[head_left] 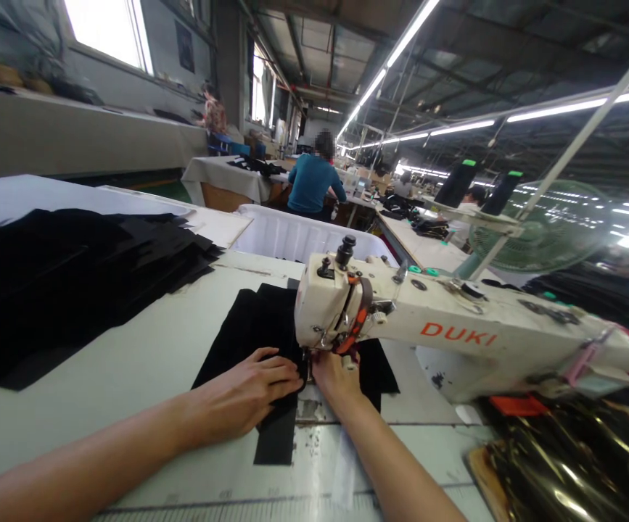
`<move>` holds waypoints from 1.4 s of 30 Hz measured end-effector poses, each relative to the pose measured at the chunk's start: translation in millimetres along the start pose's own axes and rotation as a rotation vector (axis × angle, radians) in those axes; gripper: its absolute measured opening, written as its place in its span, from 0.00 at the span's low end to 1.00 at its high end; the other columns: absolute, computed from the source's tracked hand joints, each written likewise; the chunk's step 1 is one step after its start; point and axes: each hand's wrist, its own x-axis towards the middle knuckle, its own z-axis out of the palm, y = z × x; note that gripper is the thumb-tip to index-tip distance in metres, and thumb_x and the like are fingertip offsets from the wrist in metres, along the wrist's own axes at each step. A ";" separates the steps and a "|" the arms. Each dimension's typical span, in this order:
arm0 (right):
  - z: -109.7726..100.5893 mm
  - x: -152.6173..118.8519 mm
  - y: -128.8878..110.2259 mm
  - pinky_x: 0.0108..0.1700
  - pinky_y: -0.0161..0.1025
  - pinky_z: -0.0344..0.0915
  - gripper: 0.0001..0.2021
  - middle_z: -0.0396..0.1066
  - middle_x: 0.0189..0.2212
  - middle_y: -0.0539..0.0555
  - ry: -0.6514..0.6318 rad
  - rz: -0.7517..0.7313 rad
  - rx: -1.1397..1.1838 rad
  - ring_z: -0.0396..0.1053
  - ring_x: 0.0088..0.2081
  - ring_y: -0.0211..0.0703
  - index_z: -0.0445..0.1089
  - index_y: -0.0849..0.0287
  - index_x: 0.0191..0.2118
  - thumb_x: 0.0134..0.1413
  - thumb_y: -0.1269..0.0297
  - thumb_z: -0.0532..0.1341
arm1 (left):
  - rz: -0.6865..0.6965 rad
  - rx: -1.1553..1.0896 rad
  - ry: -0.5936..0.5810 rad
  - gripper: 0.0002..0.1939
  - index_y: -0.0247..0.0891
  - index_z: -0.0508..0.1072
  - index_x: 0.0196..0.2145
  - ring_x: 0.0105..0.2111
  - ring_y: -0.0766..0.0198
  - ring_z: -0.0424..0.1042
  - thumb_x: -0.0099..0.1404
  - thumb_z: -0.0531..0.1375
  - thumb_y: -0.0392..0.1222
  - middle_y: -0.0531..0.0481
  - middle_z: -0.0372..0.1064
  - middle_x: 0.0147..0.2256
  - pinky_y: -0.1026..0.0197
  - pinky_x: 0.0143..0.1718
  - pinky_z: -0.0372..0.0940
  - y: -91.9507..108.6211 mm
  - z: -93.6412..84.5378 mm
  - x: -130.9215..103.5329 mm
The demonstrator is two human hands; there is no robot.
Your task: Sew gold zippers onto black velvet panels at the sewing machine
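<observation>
Black fabric [249, 326] lies on the pale work table, under the head of a white sewing machine [401, 304]. My left hand [243, 391] rests flat on the fabric just left of the needle area, its fingers stretched towards the presser foot. Close to the needle on the other side is my right hand [336, 377], partly behind the machine head; its fingertips are hidden. A dark strip [275, 438] sticks out from the fabric towards the table's front edge.
A pile of black cut pieces [75, 283] covers the table's left side. Behind the machine stands a white bin [314, 235]. Shiny dark material [569, 457] lies at the lower right, a green fan [543, 225] behind. A person in teal [314, 181] sits further back.
</observation>
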 end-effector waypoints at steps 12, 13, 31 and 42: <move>-28.3 -48.5 23.1 0.53 0.47 0.66 0.15 0.75 0.47 0.54 0.140 -0.579 0.160 0.70 0.48 0.48 0.69 0.58 0.53 0.62 0.75 0.59 | -0.057 0.029 -0.032 0.34 0.43 0.64 0.61 0.59 0.52 0.63 0.58 0.56 0.26 0.46 0.67 0.57 0.45 0.66 0.47 9.4 -5.6 0.7; -23.8 -47.8 23.4 0.53 0.47 0.66 0.15 0.75 0.47 0.54 0.135 -0.577 0.169 0.70 0.47 0.48 0.69 0.58 0.54 0.62 0.74 0.60 | -0.056 0.044 -0.055 0.35 0.42 0.64 0.62 0.59 0.52 0.63 0.57 0.56 0.25 0.46 0.67 0.58 0.45 0.66 0.47 9.6 -6.0 1.1; -5.5 -33.1 34.9 0.59 0.45 0.65 0.20 0.75 0.50 0.50 0.202 -0.480 0.203 0.70 0.53 0.46 0.68 0.49 0.58 0.63 0.72 0.58 | -0.016 0.123 -0.029 0.36 0.38 0.61 0.64 0.62 0.52 0.59 0.58 0.56 0.25 0.45 0.66 0.59 0.46 0.67 0.45 -24.3 5.5 10.0; -9.8 -32.6 30.7 0.57 0.48 0.68 0.22 0.75 0.50 0.53 0.182 -0.451 0.183 0.70 0.53 0.48 0.67 0.51 0.58 0.62 0.76 0.56 | -0.035 0.139 0.008 0.29 0.36 0.65 0.61 0.62 0.51 0.61 0.63 0.58 0.26 0.42 0.66 0.59 0.47 0.66 0.48 -19.8 0.8 11.8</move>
